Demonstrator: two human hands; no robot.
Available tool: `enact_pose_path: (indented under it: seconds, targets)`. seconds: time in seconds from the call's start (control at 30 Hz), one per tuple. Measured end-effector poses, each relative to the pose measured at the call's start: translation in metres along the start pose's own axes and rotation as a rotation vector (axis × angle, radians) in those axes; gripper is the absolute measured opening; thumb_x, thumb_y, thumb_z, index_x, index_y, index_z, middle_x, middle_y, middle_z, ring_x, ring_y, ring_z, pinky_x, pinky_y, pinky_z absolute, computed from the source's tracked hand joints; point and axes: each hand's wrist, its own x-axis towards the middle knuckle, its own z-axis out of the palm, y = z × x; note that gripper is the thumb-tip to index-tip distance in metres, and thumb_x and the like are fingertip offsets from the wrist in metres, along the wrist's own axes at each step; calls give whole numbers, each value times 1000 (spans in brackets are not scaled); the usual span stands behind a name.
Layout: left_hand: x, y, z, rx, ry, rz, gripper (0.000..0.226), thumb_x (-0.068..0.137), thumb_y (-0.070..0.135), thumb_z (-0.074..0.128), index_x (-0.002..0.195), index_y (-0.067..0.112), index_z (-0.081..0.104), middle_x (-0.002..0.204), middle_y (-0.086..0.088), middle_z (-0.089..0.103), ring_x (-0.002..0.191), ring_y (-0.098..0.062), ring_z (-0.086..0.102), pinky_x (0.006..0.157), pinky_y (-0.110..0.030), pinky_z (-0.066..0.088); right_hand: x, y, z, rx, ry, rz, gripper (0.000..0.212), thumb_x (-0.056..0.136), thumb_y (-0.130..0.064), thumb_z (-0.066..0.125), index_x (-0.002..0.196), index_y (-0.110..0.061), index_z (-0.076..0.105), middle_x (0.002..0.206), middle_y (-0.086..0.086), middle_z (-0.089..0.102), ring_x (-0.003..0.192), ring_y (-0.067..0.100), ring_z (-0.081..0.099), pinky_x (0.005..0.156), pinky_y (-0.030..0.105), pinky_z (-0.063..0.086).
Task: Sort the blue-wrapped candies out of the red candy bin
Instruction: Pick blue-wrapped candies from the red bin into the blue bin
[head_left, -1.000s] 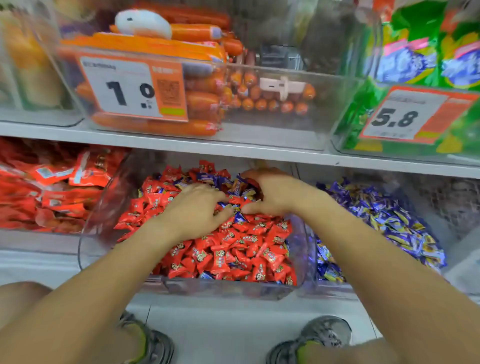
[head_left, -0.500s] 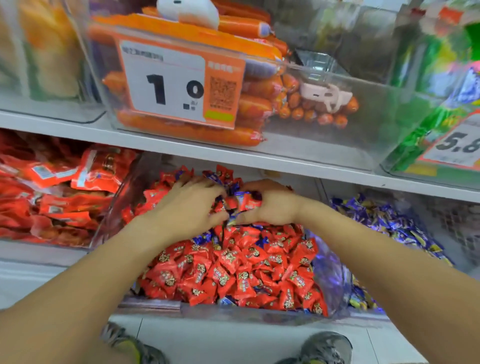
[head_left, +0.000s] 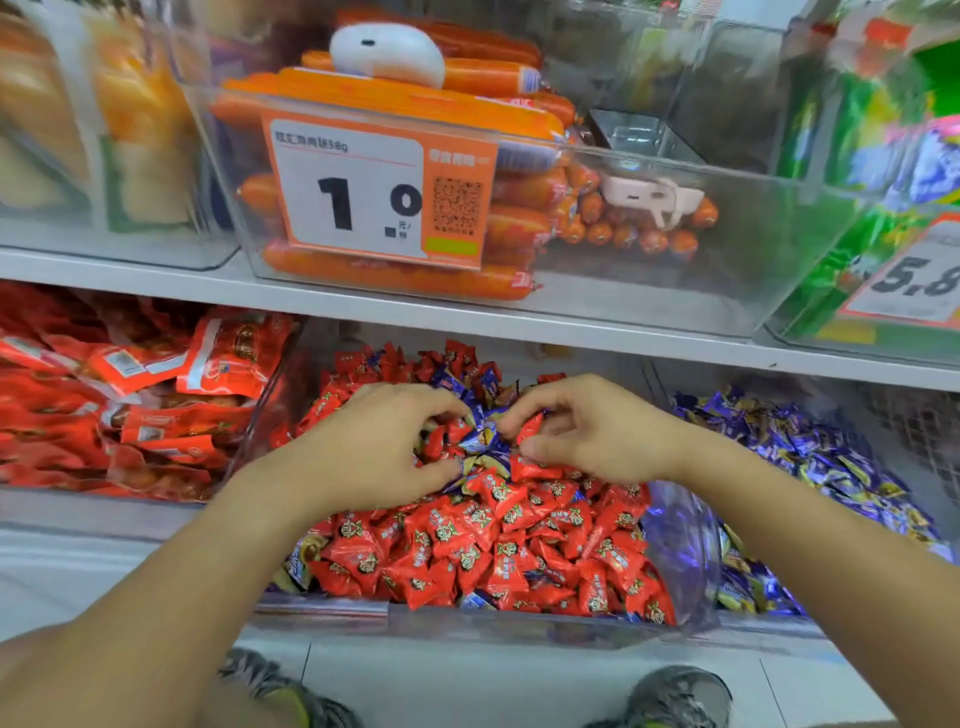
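Both hands work inside the clear curved plastic bin of red foil-wrapped candies (head_left: 675, 551) on the lower shelf. The left hand (head_left: 374, 447) and right hand (head_left: 587, 431) face each other across a small cluster of blue-and-gold wrapped candies (head_left: 483, 441) lying on top of the red heap near the bin's middle. Fingers of both hands are curled inward and narrow, tips touching the blue wrappers, evidently to gather the strays into one bunch rather than take them singly; whether either hand has a firm pinch cannot be told, as the wrappers blur there. More blue pieces lie at the back of the heap (head_left: 457, 379) and along the front wall. The neighbouring clear bin of blue-purple wrapped candies (head_left: 810, 467) stands just to the right, the likely destination.
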Motion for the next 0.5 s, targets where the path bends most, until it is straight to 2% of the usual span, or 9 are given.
enact_pose_path:
  seconds: [0.03, 0.1, 0.23, 0.3, 0.37, 0.43, 0.5]
  targets:
    - [1, 1, 0, 3, -16, -2, 51, 81, 53, 66, 127, 33, 57, 117, 14, 64, 106, -9, 60, 99, -34, 44, 0, 2, 1, 9, 18, 2, 18, 91, -21, 69, 105, -34, 70, 89, 8, 74, 62, 17, 58, 66, 40, 52]
    - [4, 3, -2, 8, -35, -21, 49, 82, 53, 67, 126, 33, 58, 114, 15, 63, 103, -7, 59, 98, -33, 44, 0, 4, 2, 3, 62, 4, 20, 92, -17, 68, 107, -30, 69, 92, -2, 74, 64, 11, 63, 71, 33, 55]
    - [9, 2, -7, 18, -49, -69, 40, 82, 52, 69, 117, 32, 65, 100, 14, 64, 94, -5, 61, 93, -32, 47, 9, 8, 3, -120, 138, 35, 28, 93, -28, 64, 120, -28, 61, 97, -8, 69, 76, 12, 66, 81, 34, 55]
    - [11, 2, -6, 46, -30, -69, 42, 80, 63, 65, 109, 34, 67, 99, 15, 62, 94, -6, 59, 94, -36, 46, 14, 6, 0, -265, 103, 56, 46, 88, -38, 69, 130, -28, 54, 104, -12, 62, 81, 8, 62, 80, 26, 51]
    - [13, 3, -4, 74, -14, -56, 55, 70, 79, 58, 105, 38, 65, 105, 15, 58, 103, -8, 52, 95, -39, 43, 19, 4, 0, -379, 41, 49, 64, 83, -42, 74, 139, -30, 45, 116, -8, 59, 89, 6, 57, 81, 21, 45]
    - [13, 4, -5, 38, -49, -56, 70, 60, 89, 52, 111, 42, 62, 114, 15, 54, 112, -10, 45, 98, -38, 40, 26, 4, 2, -449, -16, 41, 76, 80, -47, 75, 145, -36, 37, 133, -4, 55, 107, 11, 57, 91, 25, 46]
    - [14, 7, -4, 57, -148, -66, 77, 60, 83, 62, 128, 47, 53, 125, 14, 48, 120, -13, 38, 104, -36, 34, 34, 6, 5, -514, -78, 64, 85, 78, -51, 74, 149, -39, 30, 146, -4, 48, 126, 17, 52, 103, 31, 44]
